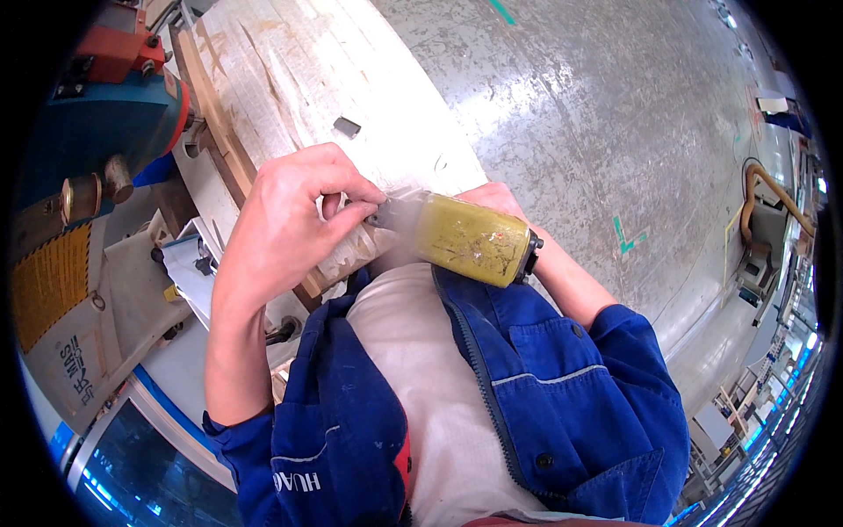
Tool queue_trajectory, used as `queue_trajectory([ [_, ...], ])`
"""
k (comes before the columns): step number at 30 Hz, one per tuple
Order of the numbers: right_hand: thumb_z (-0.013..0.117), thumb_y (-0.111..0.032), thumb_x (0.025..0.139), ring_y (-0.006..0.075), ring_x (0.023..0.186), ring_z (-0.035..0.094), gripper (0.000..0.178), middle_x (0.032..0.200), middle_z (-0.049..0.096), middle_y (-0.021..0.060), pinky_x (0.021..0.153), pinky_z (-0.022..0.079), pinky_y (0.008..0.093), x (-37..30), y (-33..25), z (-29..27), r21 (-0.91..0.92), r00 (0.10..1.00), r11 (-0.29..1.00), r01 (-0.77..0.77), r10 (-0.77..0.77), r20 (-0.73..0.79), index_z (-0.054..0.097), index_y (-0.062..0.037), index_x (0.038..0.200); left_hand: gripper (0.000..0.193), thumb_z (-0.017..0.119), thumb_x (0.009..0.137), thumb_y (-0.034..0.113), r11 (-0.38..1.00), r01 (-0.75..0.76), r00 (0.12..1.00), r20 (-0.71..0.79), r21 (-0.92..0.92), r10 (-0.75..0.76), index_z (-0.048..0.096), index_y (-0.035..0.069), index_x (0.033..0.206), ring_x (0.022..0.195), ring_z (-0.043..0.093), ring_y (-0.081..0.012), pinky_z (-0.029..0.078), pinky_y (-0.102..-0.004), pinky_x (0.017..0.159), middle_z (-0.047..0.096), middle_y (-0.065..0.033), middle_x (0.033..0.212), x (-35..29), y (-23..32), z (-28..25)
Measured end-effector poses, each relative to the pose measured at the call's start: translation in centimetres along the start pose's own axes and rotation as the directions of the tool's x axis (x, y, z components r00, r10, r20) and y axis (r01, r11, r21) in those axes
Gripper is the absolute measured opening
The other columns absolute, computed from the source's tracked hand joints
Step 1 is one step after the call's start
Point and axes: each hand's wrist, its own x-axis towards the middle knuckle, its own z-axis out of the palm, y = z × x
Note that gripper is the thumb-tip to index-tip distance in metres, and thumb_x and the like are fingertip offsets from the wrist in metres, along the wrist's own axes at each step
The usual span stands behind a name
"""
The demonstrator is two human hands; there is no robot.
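A scuffed yellow-green, box-shaped tool [474,239] is held in front of my chest. Its front part is clear to greyish and smeared by motion, and a black fitting [529,255] sits at its back end; its exact kind is unclear. My right hand [494,197] reaches round the far side of it, most of its fingers hidden behind the body. On the other side, my left hand [294,198] is closed, thumb and forefinger pinching the small dark tip [378,213] of the tool. Beyond, a small dark grey rectangular piece [348,127] lies on a pale wooden board [290,70].
A blue and red machine [114,114] stands close on my left, with a hazard-striped yellow panel [53,285] below it. A wooden strip [215,114] runs along the board's left edge. Grey worn floor [580,114] stretches to the right, where a brown hose [755,202] hangs.
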Motion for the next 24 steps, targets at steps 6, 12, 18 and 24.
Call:
queue_trajectory([
  [6,0.074,-0.014,0.074,0.0291,0.068,0.07,0.026,0.079,0.07,0.0152,0.061,0.055,0.0342,-0.04,-0.17,-0.09,-0.015,0.998,0.998,-0.058,0.059,0.032,0.071,0.0024,0.094,0.015,0.075,0.071,-0.008,0.996,0.067,0.997,-0.02,-0.067,-0.068,0.071,0.0,0.083,0.062,0.05,-0.0095,0.039,-0.025,0.055,0.059,-0.0033,0.075,-0.15,0.45,-0.2],
  [12,0.075,-0.015,0.075,0.0271,0.068,0.07,0.029,0.079,0.07,0.0141,0.061,0.055,0.034,0.08,-0.21,-0.09,0.005,1.0,1.0,-0.019,0.018,0.019,0.071,0.0024,0.098,0.012,0.076,0.071,-0.006,1.0,0.01,0.999,-0.038,0.021,-0.01,0.068,0.0,0.079,0.06,0.049,-0.0099,0.039,-0.0258,0.054,0.058,-0.0033,0.073,0.11,0.51,0.0],
  [18,0.074,-0.013,0.076,0.0246,0.066,0.069,0.028,0.076,0.069,0.012,0.06,0.054,0.0327,0.05,-0.3,-0.02,-0.025,0.998,0.998,-0.054,0.055,0.026,0.071,0.0015,0.099,0.012,0.075,0.072,-0.006,0.999,0.011,0.999,-0.031,0.034,-0.01,0.069,0.0,0.081,0.061,0.051,-0.0108,0.04,-0.026,0.055,0.059,-0.0037,0.073,0.11,0.2,0.12],
  [24,0.074,-0.014,0.075,0.0252,0.064,0.068,0.027,0.074,0.068,0.0117,0.058,0.053,0.0328,0.09,-0.12,0.14,-0.01,1.0,1.0,-0.027,0.027,0.0,0.071,0.0014,0.097,0.015,0.074,0.073,-0.007,1.0,0.011,1.0,-0.001,-0.021,-0.011,0.07,0.001,0.085,0.062,0.051,-0.0096,0.04,-0.0249,0.055,0.06,-0.0031,0.077,0.08,0.23,0.0],
])
